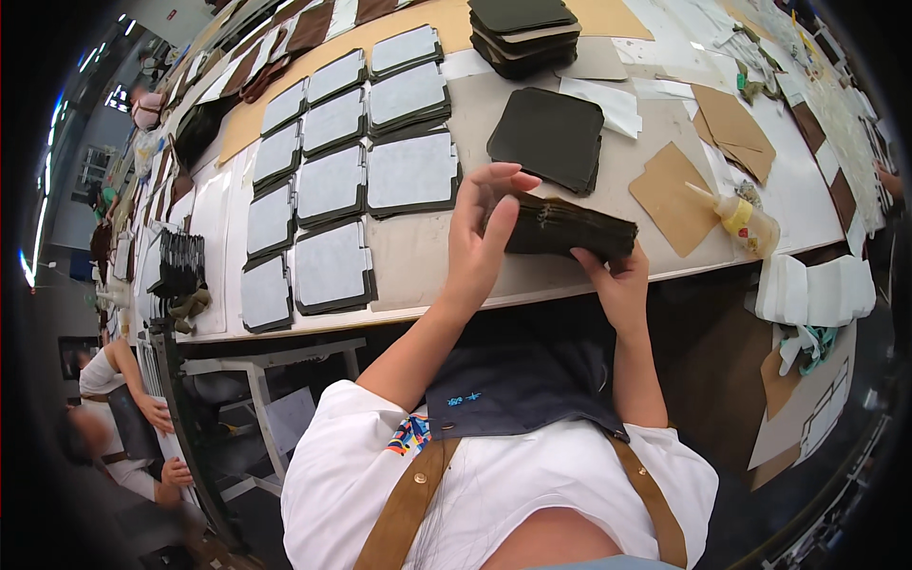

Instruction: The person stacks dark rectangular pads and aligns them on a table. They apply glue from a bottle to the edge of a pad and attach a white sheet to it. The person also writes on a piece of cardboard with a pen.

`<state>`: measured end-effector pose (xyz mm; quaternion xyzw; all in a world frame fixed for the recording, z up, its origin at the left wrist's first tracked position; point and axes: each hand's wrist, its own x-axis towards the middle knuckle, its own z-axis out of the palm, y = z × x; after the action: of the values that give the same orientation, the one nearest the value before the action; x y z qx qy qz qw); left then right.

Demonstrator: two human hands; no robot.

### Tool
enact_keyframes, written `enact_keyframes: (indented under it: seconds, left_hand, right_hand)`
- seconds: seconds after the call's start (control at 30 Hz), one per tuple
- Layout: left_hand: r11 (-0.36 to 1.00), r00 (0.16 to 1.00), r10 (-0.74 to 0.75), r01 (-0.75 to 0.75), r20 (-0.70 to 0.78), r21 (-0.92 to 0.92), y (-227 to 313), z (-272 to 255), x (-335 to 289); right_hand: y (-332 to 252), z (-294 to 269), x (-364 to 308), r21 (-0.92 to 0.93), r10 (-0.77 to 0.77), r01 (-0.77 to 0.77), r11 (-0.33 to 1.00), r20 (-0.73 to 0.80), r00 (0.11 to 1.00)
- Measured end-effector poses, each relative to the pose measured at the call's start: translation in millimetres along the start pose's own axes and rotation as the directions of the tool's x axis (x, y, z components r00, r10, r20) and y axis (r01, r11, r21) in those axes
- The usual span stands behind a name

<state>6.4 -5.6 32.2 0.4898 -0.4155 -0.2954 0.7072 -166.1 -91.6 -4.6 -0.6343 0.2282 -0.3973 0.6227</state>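
A thick stack of dark leather-like pieces (570, 228) is held at the table's near edge, its layered edges facing up. My right hand (617, 280) grips its right end, thumb on the near side. At the left end is my left hand (484, 228), fingers apart and loosely curved; whether they touch the stack I cannot tell. Just beyond lies a pile of dark rounded-corner pieces (546, 138). To the left, several small piles of dark pieces topped with pale grey panels (332, 266) lie in rows.
A taller dark stack (522, 33) stands at the back. Toward the right are tan card templates (674, 199), a glue bottle with a pointed nozzle (746, 223) and white folded pieces (817, 290). A person (119, 408) works at far left, beside a metal frame.
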Motion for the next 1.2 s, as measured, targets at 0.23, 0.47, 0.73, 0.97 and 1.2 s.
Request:
enact_keyframes:
  seconds: [0.23, 0.47, 0.73, 0.97, 1.2]
  left_hand:
    - [0.988, 0.972, 0.129, -0.107, -0.199, 0.114, 11.9, 17.1, 16.0]
    - [0.989, 0.993, 0.014, 0.003, -0.119, 0.147, 14.6, 21.7, 4.9]
    - [0.992, 0.991, 0.021, -0.005, -0.135, 0.124, 28.8, 28.7, -1.0]
    - [0.991, 0.978, -0.127, 0.131, -0.168, 0.012, 6.5, 23.2, 1.9]
    - [0.995, 0.977, -0.100, 0.099, -0.187, -0.012, 5.4, 21.7, 1.8]
  right_hand:
    - [-3.7, 8.3, -2.2, -0.009, -0.007, 0.007, 1.000, -0.040, 0.999]
    - [5.5, 4.4, -3.4, 0.038, 0.056, -0.053, 0.998, -0.082, 0.995]
    - [-11.3, 14.7, 3.0, 0.032, -0.218, 0.220, 0.975, -0.071, 0.973]
    - [-3.0, 2.9, 4.0, 0.025, -0.006, 0.006, 1.000, 0.003, 1.000]
    - [-6.5, -5.5, 6.8, -0.030, -0.020, 0.024, 0.999, 0.148, 0.989]
